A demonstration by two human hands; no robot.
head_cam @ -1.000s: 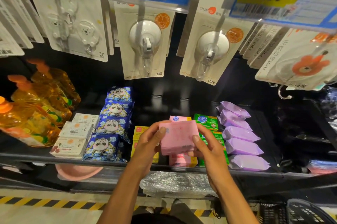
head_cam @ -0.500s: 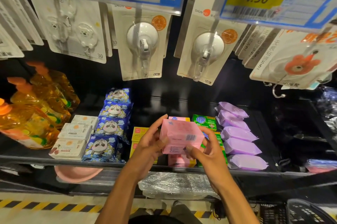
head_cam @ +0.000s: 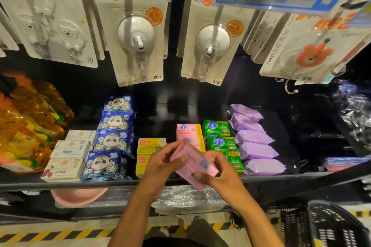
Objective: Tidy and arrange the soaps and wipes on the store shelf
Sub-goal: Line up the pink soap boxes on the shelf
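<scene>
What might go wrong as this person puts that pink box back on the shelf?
The pink rectangular soap box is tilted over the black shelf's front edge, pinched between the left hand and right hand; a slip could drop it to the floor. The matching pink boxes sit between the yellow cardboard boxes and green soap packs, so sliding it in might knock those askew.

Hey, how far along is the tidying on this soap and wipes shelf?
Looks done: purple wipes and panda wipes sit in straight rows; green soaps and yellow soaps are lined up. In hand: left hand and right hand both grip a tilted pink soap box above the shelf front. Left: setting it down, probably in the pink soap row behind it.
</scene>
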